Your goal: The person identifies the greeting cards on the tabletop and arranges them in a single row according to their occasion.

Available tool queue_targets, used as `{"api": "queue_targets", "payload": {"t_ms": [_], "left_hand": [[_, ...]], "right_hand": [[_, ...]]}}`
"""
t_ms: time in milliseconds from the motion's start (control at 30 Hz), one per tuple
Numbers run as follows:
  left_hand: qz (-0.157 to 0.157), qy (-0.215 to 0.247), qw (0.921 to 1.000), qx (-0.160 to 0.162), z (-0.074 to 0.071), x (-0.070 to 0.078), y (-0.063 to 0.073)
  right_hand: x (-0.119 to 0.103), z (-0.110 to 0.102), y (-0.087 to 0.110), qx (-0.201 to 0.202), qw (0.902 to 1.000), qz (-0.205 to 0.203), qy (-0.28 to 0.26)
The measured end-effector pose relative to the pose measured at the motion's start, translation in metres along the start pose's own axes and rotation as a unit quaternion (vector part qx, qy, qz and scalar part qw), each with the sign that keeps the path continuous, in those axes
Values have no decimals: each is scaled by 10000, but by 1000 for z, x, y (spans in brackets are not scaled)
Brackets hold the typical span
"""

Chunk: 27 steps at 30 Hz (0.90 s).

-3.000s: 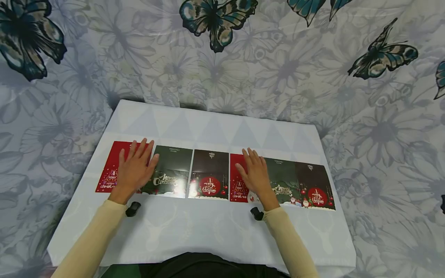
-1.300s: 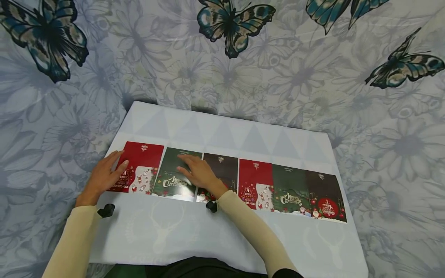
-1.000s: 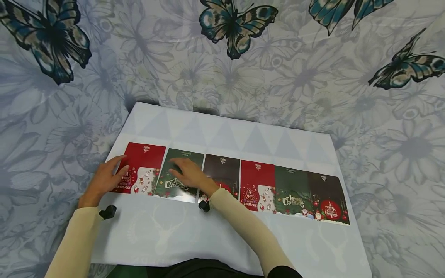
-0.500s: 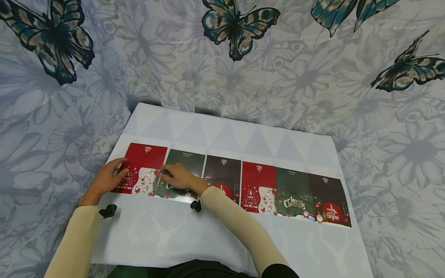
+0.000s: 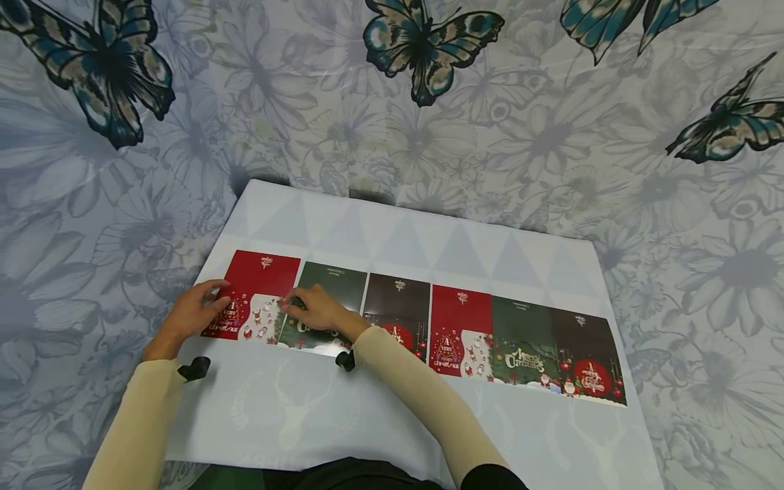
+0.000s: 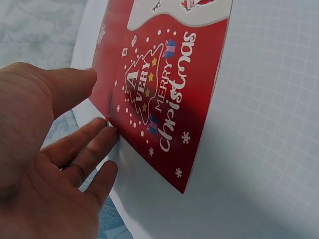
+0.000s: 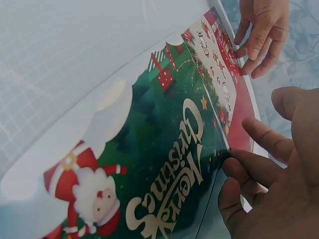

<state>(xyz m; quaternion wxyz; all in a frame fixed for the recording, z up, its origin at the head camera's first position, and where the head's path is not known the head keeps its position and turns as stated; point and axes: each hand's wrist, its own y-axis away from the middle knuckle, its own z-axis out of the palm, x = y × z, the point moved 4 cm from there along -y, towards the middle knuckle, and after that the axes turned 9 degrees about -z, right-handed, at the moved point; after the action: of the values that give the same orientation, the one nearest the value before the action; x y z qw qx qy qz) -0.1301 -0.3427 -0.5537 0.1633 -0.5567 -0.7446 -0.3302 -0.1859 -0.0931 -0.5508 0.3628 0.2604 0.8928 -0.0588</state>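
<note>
Several Christmas cards lie flat in a row on the white-covered table. The leftmost is a red card (image 5: 265,275), a green card (image 5: 335,280) beside it. My left hand (image 5: 186,314) is at the red card's left edge; in the left wrist view its fingertips touch that edge, and the thumb (image 6: 75,89) hovers over the card. My right hand (image 5: 318,309) is above the green card, covering part of its lettering. Seen from the right wrist, its loosely bent fingers (image 7: 256,167) touch near the seam between the red and green cards. Neither hand grips a card.
Rightward in the row are a dark brown card (image 5: 398,299), a second red card (image 5: 461,306), a second green card (image 5: 520,323) and a second dark card (image 5: 584,340). The table (image 5: 294,401) backs onto a butterfly-print cloth (image 5: 306,122).
Both hands have moved left: the left from over the red card to its outer edge, the right from the second red card to the first green one. Lately both are nearly still.
</note>
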Motion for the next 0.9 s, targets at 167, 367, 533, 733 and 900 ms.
{"api": "queue_targets", "payload": {"t_ms": [167,367,533,733,900], "left_hand": [[-176,107,9998,-4,0,0,0],[-312,228,9993,8,-2,0,0],[-466,441,9979,34,-2,0,-1],[-685,729,9941,412,-4,0,-1],[-779,990,9907,515,-7,1,-1]], "right_hand": [[0,1,-1,-14,10000,17,27],[1,-1,-1,-17,9991,-126,-416],[2,-2,4,-77,9892,170,-1451],[2,-3,7,-9,9708,368,-2369],[3,-5,6,504,9353,485,-3468]]}}
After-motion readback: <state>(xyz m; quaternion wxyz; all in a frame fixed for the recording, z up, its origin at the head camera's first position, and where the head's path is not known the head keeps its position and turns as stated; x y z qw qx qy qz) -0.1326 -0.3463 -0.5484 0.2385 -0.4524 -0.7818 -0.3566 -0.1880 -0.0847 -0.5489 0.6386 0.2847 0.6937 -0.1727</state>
